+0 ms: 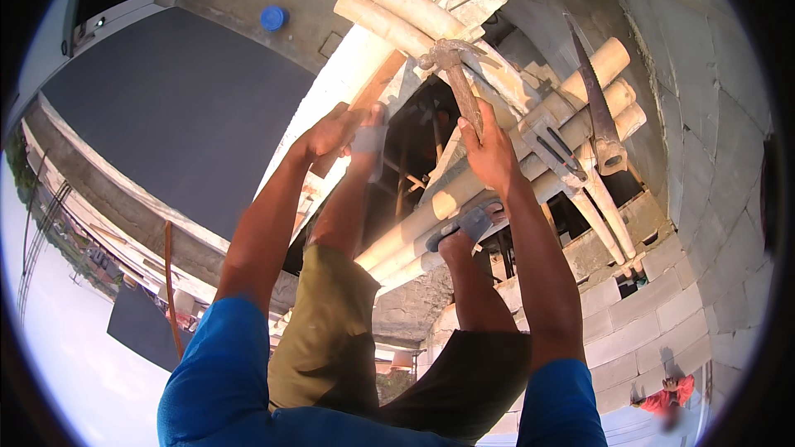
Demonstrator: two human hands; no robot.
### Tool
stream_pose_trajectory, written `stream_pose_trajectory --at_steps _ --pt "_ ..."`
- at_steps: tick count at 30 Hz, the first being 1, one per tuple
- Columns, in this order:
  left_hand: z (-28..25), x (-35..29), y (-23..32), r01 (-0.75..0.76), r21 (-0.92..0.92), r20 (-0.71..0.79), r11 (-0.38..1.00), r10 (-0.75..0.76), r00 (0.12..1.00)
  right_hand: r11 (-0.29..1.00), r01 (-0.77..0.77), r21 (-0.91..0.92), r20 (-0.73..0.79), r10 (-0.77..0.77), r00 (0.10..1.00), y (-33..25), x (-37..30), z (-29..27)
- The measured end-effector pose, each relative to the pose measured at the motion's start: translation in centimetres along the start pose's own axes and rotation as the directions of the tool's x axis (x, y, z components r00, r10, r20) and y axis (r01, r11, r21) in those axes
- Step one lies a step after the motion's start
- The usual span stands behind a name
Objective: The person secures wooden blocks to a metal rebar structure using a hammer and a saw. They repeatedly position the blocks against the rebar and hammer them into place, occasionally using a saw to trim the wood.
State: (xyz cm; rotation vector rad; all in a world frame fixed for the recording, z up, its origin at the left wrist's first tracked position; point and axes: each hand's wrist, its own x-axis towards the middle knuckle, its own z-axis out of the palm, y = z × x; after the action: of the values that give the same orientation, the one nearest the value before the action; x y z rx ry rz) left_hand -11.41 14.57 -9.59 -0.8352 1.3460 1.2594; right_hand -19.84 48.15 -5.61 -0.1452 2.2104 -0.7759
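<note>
My right hand (490, 151) is wrapped round the handle of a claw hammer (447, 56), whose rusty head is raised toward the far bamboo poles. Farther left, my left hand (333, 131) closes on a narrow wooden board (378, 80) that slants along the pale concrete edge. Between the hands a dark opening (420, 128) drops to a lower level. My feet, in grey sandals (474, 222), stand on either side of it, one of them on long bamboo poles (414, 219).
A handsaw (598, 108) lies across more bamboo poles (611, 62) at the right. Grey block walls (654, 331) rise on that side. A dark flat roof (174, 116) and a blue round lid or bucket (273, 17) show at the left. A person in red (669, 397) is far below right.
</note>
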Motion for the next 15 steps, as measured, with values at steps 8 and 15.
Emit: stream_pose_trajectory --at_steps 8,15 --pt "2.9 -0.2 -1.1 -0.014 -0.244 0.088 0.97 0.036 0.995 0.995 0.098 -0.023 0.229 -0.09 0.969 -0.2 -0.4 1.4" --pt "4.3 1.6 -1.8 0.056 -0.214 -0.009 0.975 -0.059 0.998 0.855 0.501 -0.136 0.095 -0.492 0.866 3.2 0.6 5.7"
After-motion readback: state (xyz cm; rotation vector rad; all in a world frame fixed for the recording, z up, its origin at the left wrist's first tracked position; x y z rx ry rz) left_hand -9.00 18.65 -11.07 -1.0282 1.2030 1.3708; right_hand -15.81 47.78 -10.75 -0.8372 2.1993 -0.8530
